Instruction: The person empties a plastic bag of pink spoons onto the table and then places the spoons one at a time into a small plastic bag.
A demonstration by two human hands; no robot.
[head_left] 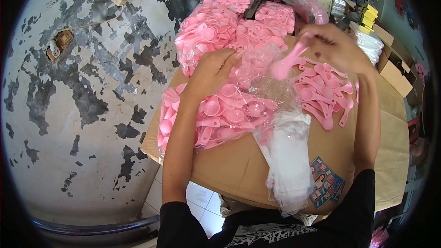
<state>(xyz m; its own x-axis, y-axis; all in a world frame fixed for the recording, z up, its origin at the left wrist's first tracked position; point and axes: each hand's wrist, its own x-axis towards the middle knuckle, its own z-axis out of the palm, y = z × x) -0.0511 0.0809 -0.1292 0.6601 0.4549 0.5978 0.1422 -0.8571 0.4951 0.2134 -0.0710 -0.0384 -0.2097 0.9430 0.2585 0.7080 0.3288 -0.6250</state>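
Observation:
My right hand (333, 48), smeared by motion, grips a pink plastic scoop (287, 64) by its handle, bowl pointing down and left. My left hand (213, 71) is closed, thumb against fingers, at the edge of a crinkled clear plastic bag (257, 66) with pink showing through it. Below the left hand, a larger open clear bag of pink scoops (229, 110) spreads over the cardboard. A loose pile of pink scoops (324, 89) lies under my right hand. Nearer my body rests a stack of flat clear plastic sleeves (289, 156).
Bulging bags of pink scoops (206, 27) stand at the back of the cardboard-covered table (229, 170). Printed cards (326, 183) lie near the front edge. A peeling wall (92, 110) borders the left. An open cardboard box (395, 71) and white packs (367, 41) stand at right.

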